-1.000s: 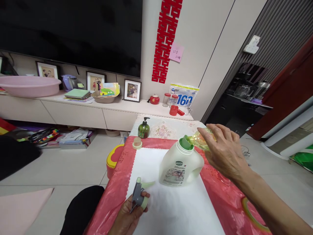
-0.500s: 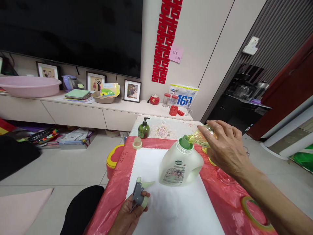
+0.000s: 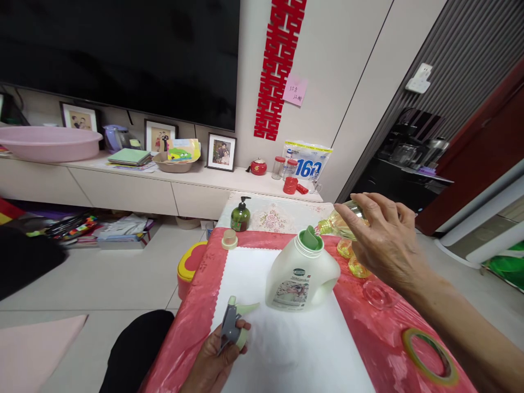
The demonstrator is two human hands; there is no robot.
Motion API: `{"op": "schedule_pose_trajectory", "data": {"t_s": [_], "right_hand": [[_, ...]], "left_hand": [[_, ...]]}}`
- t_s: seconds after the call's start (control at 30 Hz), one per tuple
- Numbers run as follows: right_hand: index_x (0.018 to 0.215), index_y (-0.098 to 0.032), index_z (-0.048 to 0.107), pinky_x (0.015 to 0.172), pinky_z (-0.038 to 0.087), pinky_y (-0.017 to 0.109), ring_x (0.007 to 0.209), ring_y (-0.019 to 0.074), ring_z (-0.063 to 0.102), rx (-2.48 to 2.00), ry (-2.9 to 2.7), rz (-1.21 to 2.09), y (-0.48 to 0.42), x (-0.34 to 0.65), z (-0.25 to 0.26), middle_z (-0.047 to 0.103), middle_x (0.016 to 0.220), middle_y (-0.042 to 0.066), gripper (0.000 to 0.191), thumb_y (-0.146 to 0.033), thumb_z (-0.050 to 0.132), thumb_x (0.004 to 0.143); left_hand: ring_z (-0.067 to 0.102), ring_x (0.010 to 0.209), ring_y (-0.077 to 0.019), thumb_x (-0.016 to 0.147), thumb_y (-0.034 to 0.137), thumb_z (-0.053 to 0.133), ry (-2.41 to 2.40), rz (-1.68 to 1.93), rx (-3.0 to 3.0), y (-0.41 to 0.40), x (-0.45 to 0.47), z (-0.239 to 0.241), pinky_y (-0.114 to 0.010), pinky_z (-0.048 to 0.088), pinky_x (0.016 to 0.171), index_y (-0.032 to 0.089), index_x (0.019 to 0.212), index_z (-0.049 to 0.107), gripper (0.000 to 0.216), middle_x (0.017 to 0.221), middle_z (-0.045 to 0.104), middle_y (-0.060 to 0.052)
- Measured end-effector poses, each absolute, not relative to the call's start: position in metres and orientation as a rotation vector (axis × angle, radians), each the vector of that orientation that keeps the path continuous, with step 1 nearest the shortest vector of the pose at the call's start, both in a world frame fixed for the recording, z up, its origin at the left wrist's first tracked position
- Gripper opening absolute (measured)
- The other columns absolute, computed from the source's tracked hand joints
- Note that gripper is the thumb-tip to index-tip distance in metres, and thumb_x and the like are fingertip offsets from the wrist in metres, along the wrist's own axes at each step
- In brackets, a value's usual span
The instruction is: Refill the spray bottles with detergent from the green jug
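Right hand (image 3: pixel 385 240) wrapped around a tilted clear bottle (image 3: pixel 340 224), neck just beside the green spout (image 3: pixel 310 238) of a white jug (image 3: pixel 301 284). Jug stands upright on the surface (image 3: pixel 188 327), between the hands. Left hand (image 3: pixel 216 355), curled, grips a grey spray head (image 3: pixel 230 326). Tape roll (image 3: pixel 409 345) lies near the right forearm (image 3: pixel 462 311).

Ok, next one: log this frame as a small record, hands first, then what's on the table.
left hand: holds spray head
right hand: holds bottle, tilted, mouth close to spout
jug: upright on white mat, green spout showing
cap: near mat's far left corner
pump bottle: just beyond cap
tape roll: right of mat
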State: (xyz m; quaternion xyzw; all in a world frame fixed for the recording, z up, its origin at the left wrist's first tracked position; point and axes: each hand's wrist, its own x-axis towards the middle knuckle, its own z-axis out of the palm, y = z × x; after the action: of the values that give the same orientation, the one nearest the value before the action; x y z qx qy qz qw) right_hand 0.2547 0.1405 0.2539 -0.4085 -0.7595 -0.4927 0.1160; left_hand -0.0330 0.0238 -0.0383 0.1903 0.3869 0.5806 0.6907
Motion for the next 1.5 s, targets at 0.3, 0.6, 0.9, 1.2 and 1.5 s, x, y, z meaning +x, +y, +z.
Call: {"op": "schedule_pose_trajectory", "data": {"t_s": [0.3, 0.6, 0.9, 1.2, 1.5], "right_hand": [[0.130, -0.023, 0.057, 0.100, 0.032, 0.045, 0.129, 0.0305, 0.046, -1.113, -2.232, -1.507, 0.142, 0.255, 0.260, 0.050, 0.140, 0.013, 0.056, -0.004, 0.062, 0.078], [0.127, -0.025, 0.058, 0.100, 0.034, 0.047, 0.132, 0.0303, 0.045, -1.045, -2.242, -1.593, 0.143, 0.251, 0.261, 0.049, 0.143, 0.013, 0.054, 0.000, 0.059, 0.079], [0.125, -0.024, 0.059, 0.102, 0.036, 0.047, 0.131, 0.0291, 0.046, -0.974, -2.243, -1.658, 0.140, 0.243, 0.261, 0.050, 0.142, 0.014, 0.039, -0.004, 0.059, 0.092], [0.127, -0.022, 0.054, 0.100, 0.037, 0.047, 0.130, 0.0287, 0.047, -0.873, -2.282, -1.691, 0.135, 0.237, 0.261, 0.052, 0.140, 0.013, 0.034, -0.005, 0.054, 0.096], [0.129, -0.024, 0.055, 0.099, 0.037, 0.047, 0.131, 0.0305, 0.046, -1.090, -2.254, -1.500, 0.134, 0.241, 0.245, 0.050, 0.142, 0.013, 0.045, -0.002, 0.053, 0.090]], "left_hand": [[0.063, 0.088, -0.0213, 0.053, 0.036, 0.100, 0.860, 1.302, 0.430, 0.024, -0.033, -0.041, -0.032, 0.052, 0.079, 0.023, 0.092, 0.082, 0.045, 0.105, 0.075, -0.010], [0.063, 0.087, -0.0208, 0.055, 0.035, 0.099, 0.842, 1.290, 0.431, 0.023, -0.034, -0.041, -0.032, 0.052, 0.080, 0.023, 0.093, 0.082, 0.043, 0.105, 0.076, -0.009], [0.063, 0.085, -0.0215, 0.055, 0.036, 0.099, 0.861, 1.285, 0.428, 0.024, -0.034, -0.039, -0.034, 0.051, 0.080, 0.022, 0.094, 0.081, 0.045, 0.105, 0.075, -0.010], [0.063, 0.087, -0.0223, 0.054, 0.036, 0.099, 0.848, 1.301, 0.413, 0.023, -0.034, -0.042, -0.034, 0.050, 0.078, 0.022, 0.095, 0.082, 0.046, 0.105, 0.075, -0.011], [0.063, 0.084, -0.0206, 0.055, 0.035, 0.099, 0.842, 1.291, 0.414, 0.024, -0.034, -0.033, -0.034, 0.050, 0.079, 0.021, 0.093, 0.081, 0.044, 0.103, 0.075, -0.010]]}}
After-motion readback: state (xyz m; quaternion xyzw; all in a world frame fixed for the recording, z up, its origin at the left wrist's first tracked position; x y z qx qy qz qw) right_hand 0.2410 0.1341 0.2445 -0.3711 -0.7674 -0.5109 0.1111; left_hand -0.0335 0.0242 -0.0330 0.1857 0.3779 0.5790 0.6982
